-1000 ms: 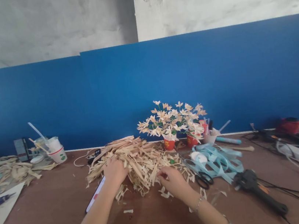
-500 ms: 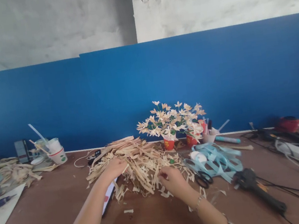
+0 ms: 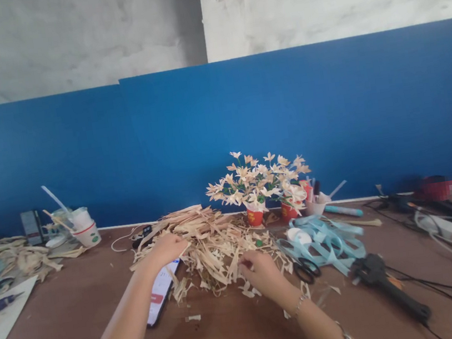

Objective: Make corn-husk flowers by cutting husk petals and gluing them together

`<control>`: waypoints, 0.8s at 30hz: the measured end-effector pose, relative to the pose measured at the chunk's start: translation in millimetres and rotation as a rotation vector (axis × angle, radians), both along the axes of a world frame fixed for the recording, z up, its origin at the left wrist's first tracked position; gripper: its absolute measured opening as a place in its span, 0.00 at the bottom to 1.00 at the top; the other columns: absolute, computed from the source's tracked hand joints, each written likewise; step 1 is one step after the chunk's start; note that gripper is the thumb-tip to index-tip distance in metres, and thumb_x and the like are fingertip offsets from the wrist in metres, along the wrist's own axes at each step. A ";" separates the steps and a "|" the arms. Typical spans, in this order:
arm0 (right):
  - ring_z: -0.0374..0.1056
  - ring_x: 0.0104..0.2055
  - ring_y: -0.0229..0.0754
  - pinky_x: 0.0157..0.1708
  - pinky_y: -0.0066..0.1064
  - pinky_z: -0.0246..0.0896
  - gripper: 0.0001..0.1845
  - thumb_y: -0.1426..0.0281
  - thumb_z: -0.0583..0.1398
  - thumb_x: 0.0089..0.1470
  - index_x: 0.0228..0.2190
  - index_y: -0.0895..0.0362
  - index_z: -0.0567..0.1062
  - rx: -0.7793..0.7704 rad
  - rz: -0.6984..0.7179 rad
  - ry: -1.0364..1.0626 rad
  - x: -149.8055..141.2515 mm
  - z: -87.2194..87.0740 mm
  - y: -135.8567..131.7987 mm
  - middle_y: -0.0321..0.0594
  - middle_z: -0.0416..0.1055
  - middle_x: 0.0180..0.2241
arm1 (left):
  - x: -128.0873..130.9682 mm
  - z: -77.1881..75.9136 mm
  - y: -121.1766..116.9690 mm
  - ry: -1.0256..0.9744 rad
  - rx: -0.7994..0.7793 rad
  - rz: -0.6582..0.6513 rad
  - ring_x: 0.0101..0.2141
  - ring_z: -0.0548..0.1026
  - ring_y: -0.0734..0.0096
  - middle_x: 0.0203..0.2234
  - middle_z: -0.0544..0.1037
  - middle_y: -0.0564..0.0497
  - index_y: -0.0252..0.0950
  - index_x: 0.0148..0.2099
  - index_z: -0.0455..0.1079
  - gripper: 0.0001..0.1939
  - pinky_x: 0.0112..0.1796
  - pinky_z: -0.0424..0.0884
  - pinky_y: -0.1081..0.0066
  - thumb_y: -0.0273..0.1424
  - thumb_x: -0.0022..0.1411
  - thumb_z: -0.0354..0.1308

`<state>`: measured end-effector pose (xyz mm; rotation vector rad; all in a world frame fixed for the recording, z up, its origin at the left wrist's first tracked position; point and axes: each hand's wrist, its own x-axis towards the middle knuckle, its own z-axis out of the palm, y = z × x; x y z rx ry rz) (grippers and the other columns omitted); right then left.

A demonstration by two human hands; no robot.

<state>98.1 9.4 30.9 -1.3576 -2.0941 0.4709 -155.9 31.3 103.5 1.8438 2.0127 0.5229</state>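
A loose heap of pale dried corn husk strips (image 3: pixel 215 244) lies in front of me. My left hand (image 3: pixel 169 249) reaches over the heap's left side, fingers closed together on a husk strip at the fingertips. At the heap's front right, my right hand (image 3: pixel 262 274) is curled, thumb and fingers pinched; whatever is between them is too small to make out. A phone (image 3: pixel 161 291) with a lit screen lies partly under my left wrist. Black-handled scissors (image 3: pixel 306 270) rest just right of my right hand.
Behind the heap stand husk flowers (image 3: pixel 259 179) in red pots (image 3: pixel 255 217). Light blue ribbon (image 3: pixel 332 241) and a black glue gun (image 3: pixel 387 284) with cables lie to the right. At left are a white cup (image 3: pixel 87 235) and a white board (image 3: pixel 7 321). A blue partition (image 3: pixel 163 144) borders the table.
My left hand has shifted slightly left and up, and its forearm has moved left, uncovering more of the phone. My right hand has hardly moved.
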 end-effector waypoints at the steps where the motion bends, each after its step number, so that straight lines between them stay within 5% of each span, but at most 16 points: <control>1: 0.67 0.29 0.40 0.31 0.27 0.55 0.09 0.75 0.54 0.46 0.23 0.56 0.75 0.003 0.002 0.017 -0.3 -0.8 0.6 0.38 0.73 0.25 | 3.4 2.5 -1.9 -0.003 -0.019 -0.021 0.15 0.60 0.72 0.09 0.59 0.56 0.37 0.13 0.60 0.13 0.21 0.50 0.72 0.30 0.47 0.50; 5: 0.68 0.30 0.41 0.32 0.29 0.59 0.10 0.74 0.53 0.49 0.26 0.57 0.75 -0.020 0.007 0.180 0.2 -1.4 4.0 0.39 0.74 0.27 | 26.1 7.5 -12.7 -0.025 0.157 -0.095 0.23 0.67 0.68 0.19 0.70 0.52 0.36 0.24 0.70 0.15 0.26 0.58 0.72 0.32 0.56 0.45; 8: 0.68 0.38 0.44 0.40 0.34 0.62 0.12 0.71 0.51 0.54 0.35 0.57 0.74 0.105 -0.026 0.326 1.8 3.7 4.1 0.43 0.74 0.35 | 50.5 -0.9 -18.9 0.261 0.425 -0.061 0.36 0.69 0.60 0.32 0.74 0.44 0.34 0.29 0.73 0.15 0.37 0.60 0.67 0.29 0.58 0.45; 11: 0.60 0.52 0.46 0.52 0.42 0.54 0.18 0.68 0.50 0.57 0.48 0.55 0.68 0.280 0.051 0.335 0.4 8.8 -1.2 0.46 0.67 0.49 | 82.4 -17.3 -20.4 0.478 0.320 -0.168 0.41 0.68 0.55 0.33 0.75 0.39 0.32 0.32 0.75 0.12 0.39 0.60 0.63 0.26 0.56 0.48; 13: 0.54 0.58 0.46 0.56 0.43 0.49 0.22 0.66 0.50 0.58 0.54 0.54 0.62 0.286 0.171 0.271 -3.3 9.4 -7.3 0.45 0.60 0.55 | 104.6 -29.1 -18.1 0.551 0.162 -0.208 0.44 0.67 0.52 0.36 0.76 0.36 0.30 0.35 0.75 0.10 0.41 0.60 0.62 0.24 0.53 0.52; 16: 0.52 0.59 0.46 0.57 0.43 0.49 0.25 0.64 0.51 0.58 0.57 0.55 0.58 0.238 0.281 0.201 -9.2 8.8 -17.0 0.46 0.56 0.57 | 125.6 -42.3 -10.8 0.541 0.137 -0.180 0.45 0.68 0.55 0.41 0.75 0.37 0.33 0.43 0.73 0.15 0.42 0.60 0.62 0.24 0.58 0.47; 20: 0.58 0.56 0.45 0.56 0.44 0.50 0.20 0.67 0.51 0.58 0.52 0.54 0.65 0.291 0.370 0.166 -12.0 17.0 -26.9 0.45 0.63 0.53 | 114.2 -44.4 1.3 0.535 0.142 -0.173 0.45 0.68 0.52 0.40 0.76 0.37 0.31 0.38 0.74 0.13 0.43 0.60 0.60 0.25 0.58 0.49; 24: 0.65 0.45 0.43 0.48 0.40 0.55 0.12 0.70 0.53 0.56 0.41 0.53 0.73 0.348 0.429 0.152 -13.6 26.7 -32.4 0.42 0.73 0.41 | 78.3 -30.4 6.3 0.511 0.182 -0.149 0.43 0.70 0.53 0.35 0.77 0.38 0.31 0.38 0.73 0.11 0.41 0.62 0.61 0.27 0.57 0.51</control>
